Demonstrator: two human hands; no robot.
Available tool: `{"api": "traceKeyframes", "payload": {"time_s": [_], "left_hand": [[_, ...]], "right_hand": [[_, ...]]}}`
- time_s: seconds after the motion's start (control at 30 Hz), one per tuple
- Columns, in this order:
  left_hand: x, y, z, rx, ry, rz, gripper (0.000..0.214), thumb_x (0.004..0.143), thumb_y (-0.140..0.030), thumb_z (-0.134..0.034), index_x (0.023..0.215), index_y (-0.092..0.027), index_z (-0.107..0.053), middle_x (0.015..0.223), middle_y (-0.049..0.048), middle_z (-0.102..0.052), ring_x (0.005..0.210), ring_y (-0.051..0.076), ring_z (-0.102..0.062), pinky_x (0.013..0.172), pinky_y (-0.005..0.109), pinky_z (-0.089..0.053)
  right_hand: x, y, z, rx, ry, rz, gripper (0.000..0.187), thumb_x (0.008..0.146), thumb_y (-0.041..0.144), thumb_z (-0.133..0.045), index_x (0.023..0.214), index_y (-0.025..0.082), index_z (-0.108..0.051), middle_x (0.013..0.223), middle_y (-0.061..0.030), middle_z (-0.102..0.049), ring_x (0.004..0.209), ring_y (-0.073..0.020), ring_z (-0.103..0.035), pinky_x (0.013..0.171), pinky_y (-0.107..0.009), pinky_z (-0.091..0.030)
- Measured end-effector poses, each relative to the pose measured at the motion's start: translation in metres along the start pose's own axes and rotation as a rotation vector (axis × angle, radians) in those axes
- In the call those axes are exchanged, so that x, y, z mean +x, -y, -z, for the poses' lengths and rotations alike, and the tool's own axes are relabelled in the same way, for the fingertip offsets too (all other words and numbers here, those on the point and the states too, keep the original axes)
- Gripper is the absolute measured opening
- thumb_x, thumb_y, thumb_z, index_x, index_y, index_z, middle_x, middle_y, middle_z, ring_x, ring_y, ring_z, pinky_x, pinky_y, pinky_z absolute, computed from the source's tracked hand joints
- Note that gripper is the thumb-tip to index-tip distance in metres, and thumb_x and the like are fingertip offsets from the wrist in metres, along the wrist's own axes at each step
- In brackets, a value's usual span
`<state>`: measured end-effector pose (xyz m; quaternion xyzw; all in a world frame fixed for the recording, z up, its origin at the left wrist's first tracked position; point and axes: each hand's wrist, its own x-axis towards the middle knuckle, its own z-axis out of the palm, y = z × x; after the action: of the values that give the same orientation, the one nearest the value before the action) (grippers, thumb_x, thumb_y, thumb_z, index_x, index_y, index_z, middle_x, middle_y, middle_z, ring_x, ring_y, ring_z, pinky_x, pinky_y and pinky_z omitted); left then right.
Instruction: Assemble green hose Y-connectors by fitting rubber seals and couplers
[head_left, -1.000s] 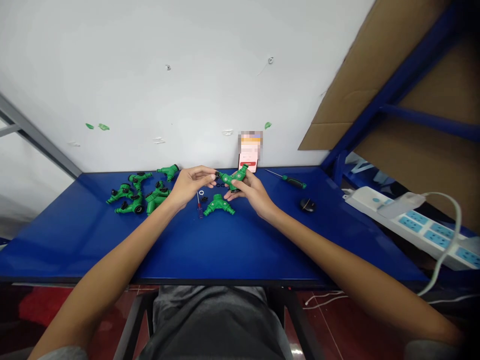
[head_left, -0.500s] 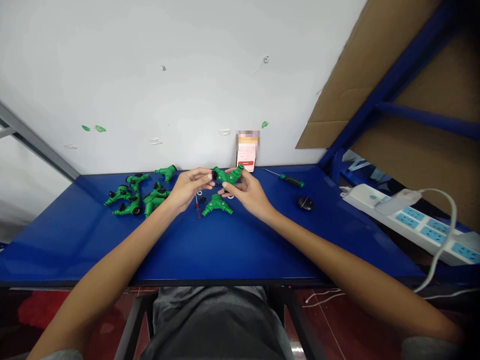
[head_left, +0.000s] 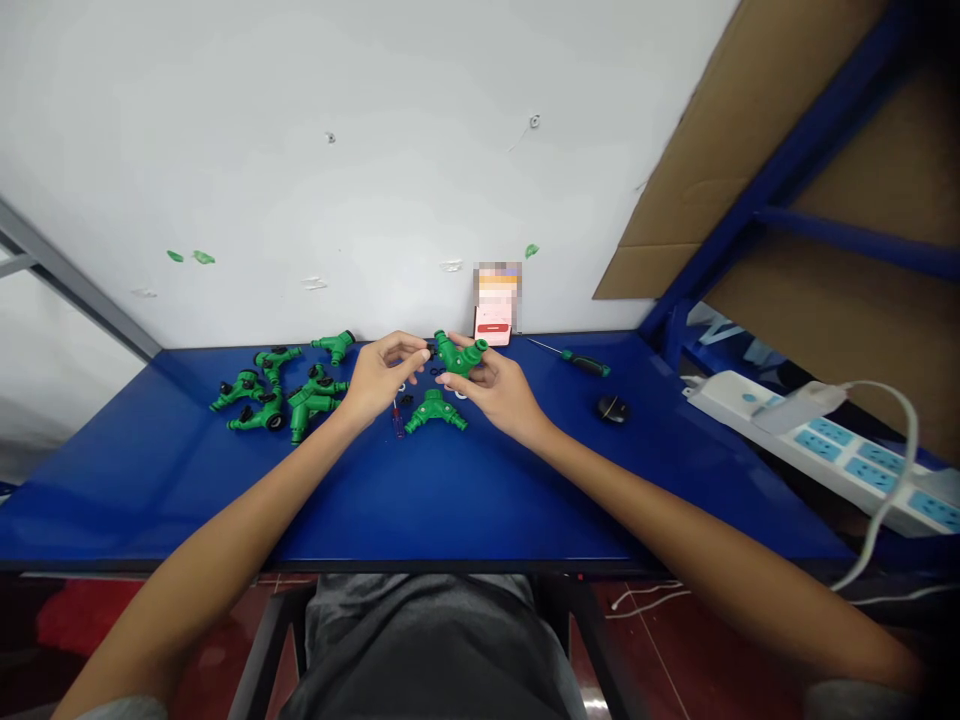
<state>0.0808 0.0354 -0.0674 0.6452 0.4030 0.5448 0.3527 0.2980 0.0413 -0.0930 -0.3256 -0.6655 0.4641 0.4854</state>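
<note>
Swung round since a moment ago, the green Y-shaped hose connector now sits up in the right hand, whose fingers grasp it above the blue table. The left hand has drawn back, its fingers loosely curled just beside the connector (whether they pinch anything, I can't tell). Beyond, another connector lies by a small red-handled screwdriver, with more connectors heaped further left.
</note>
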Motion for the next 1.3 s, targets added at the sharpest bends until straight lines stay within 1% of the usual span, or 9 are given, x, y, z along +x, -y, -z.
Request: {"api": "traceKeyframes", "payload": {"time_s": [0.2, 0.47, 0.73, 0.87, 0.93, 1.03, 1.17, 1.23, 1.3], "left_hand": [[-0.003, -0.001, -0.003, 0.059, -0.006, -0.068, 0.020, 0.091, -0.036, -0.082, 0.098, -0.018, -0.077, 0.083, 0.0038, -0.076, 0.071, 0.015, -0.070, 0.059, 0.026, -0.060], [-0.006, 0.007, -0.006, 0.180, -0.056, -0.123, 0.017, 0.094, -0.033, -0.078, 0.101, -0.018, -0.078, 0.090, 0.0042, -0.078, 0.076, 0.015, -0.072, 0.062, 0.025, -0.060], [-0.009, 0.004, -0.004, 0.475, -0.068, -0.404, 0.008, 0.102, -0.025, -0.070, 0.104, -0.019, -0.075, 0.101, 0.0044, -0.080, 0.082, 0.015, -0.074, 0.070, 0.025, -0.061], [-0.009, 0.003, -0.002, 0.548, -0.044, -0.488, 0.009, 0.105, -0.026, -0.067, 0.106, -0.020, -0.074, 0.101, 0.0046, -0.079, 0.082, 0.015, -0.074, 0.071, 0.025, -0.061], [-0.009, 0.003, -0.002, 0.540, -0.039, -0.474, 0.009, 0.105, -0.026, -0.067, 0.106, -0.020, -0.074, 0.101, 0.0047, -0.079, 0.083, 0.015, -0.075, 0.071, 0.026, -0.061], [-0.008, 0.005, -0.002, 0.484, -0.038, -0.389, 0.009, 0.102, -0.028, -0.070, 0.104, -0.020, -0.075, 0.100, 0.0043, -0.080, 0.082, 0.016, -0.075, 0.071, 0.027, -0.061], [-0.007, 0.008, -0.002, 0.389, -0.019, -0.275, 0.010, 0.100, -0.029, -0.072, 0.103, -0.020, -0.075, 0.095, 0.0036, -0.080, 0.080, 0.017, -0.075, 0.069, 0.028, -0.060], [-0.007, 0.009, -0.002, 0.377, -0.009, -0.275, 0.011, 0.100, -0.030, -0.072, 0.103, -0.020, -0.075, 0.095, 0.0038, -0.080, 0.078, 0.017, -0.074, 0.068, 0.028, -0.060], [-0.007, 0.009, -0.001, 0.399, -0.009, -0.335, 0.012, 0.102, -0.031, -0.070, 0.103, -0.020, -0.075, 0.097, 0.0045, -0.080, 0.078, 0.017, -0.073, 0.069, 0.028, -0.060]], "right_hand": [[0.000, -0.001, 0.000, -0.027, -0.002, 0.034, 0.076, 0.089, 0.043, -0.088, 0.160, 0.031, -0.063, 0.138, -0.0029, -0.080, 0.121, -0.0328, -0.079, 0.111, -0.054, -0.065], [-0.004, 0.006, -0.002, -0.041, 0.021, 0.008, 0.078, 0.093, 0.037, -0.083, 0.166, 0.034, -0.055, 0.142, -0.0013, -0.078, 0.119, -0.0315, -0.080, 0.108, -0.056, -0.068], [-0.002, 0.002, -0.002, -0.005, 0.039, -0.039, 0.078, 0.093, 0.038, -0.083, 0.166, 0.033, -0.055, 0.135, -0.0028, -0.081, 0.114, -0.0322, -0.083, 0.106, -0.058, -0.068], [-0.001, 0.001, -0.001, 0.029, 0.052, -0.045, 0.076, 0.092, 0.038, -0.083, 0.164, 0.032, -0.058, 0.137, -0.0034, -0.080, 0.113, -0.0310, -0.083, 0.106, -0.055, -0.069], [-0.001, -0.001, -0.001, 0.027, 0.054, -0.053, 0.077, 0.092, 0.038, -0.083, 0.164, 0.031, -0.057, 0.130, -0.0034, -0.083, 0.112, -0.0309, -0.083, 0.105, -0.055, -0.069], [-0.002, -0.003, 0.000, 0.002, 0.062, -0.043, 0.078, 0.093, 0.039, -0.083, 0.165, 0.030, -0.056, 0.120, -0.0022, -0.086, 0.113, -0.0320, -0.083, 0.104, -0.057, -0.069], [-0.004, -0.001, 0.001, -0.067, 0.073, 0.003, 0.078, 0.093, 0.038, -0.082, 0.166, 0.030, -0.055, 0.117, -0.0004, -0.086, 0.116, -0.0322, -0.082, 0.107, -0.058, -0.068], [-0.005, 0.003, 0.001, -0.117, 0.077, 0.024, 0.077, 0.094, 0.037, -0.080, 0.167, 0.030, -0.054, 0.120, -0.0003, -0.085, 0.112, -0.0309, -0.083, 0.106, -0.057, -0.068], [-0.007, 0.006, 0.001, -0.178, 0.079, 0.060, 0.075, 0.096, 0.036, -0.077, 0.167, 0.031, -0.053, 0.124, 0.0000, -0.084, 0.108, -0.0294, -0.083, 0.106, -0.056, -0.068]]}}
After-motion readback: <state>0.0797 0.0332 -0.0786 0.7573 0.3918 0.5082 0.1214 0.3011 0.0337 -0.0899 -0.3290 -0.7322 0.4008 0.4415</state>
